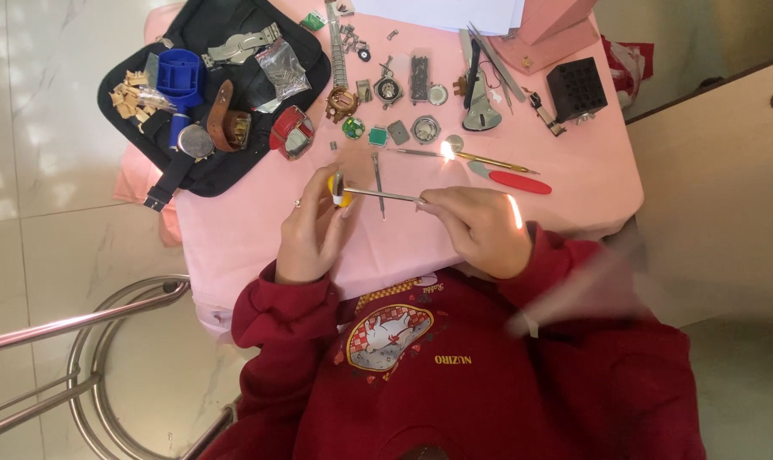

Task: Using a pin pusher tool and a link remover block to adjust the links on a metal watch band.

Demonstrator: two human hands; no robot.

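**benchfan:** Both hands low over the pink tablecloth (574, 192). Left hand (314, 230) pinches the yellow-tipped head of a small hammer (339, 189); right hand (480, 228) is curled round its thin metal handle.

**tickrepair:** And the black pouch (233, 158)?

**benchfan:** Open flat, holding a blue plastic holder (179, 75), watches, and straps.

A small watch-repair workplace: a desk (259, 238) under a pink cloth strewn with watch cases (424, 129), straps (172, 177), tweezers (487, 47) and screwdrivers (489, 161), a black tool pouch (220, 25) lying open, all above a pale tiled floor (54, 128)
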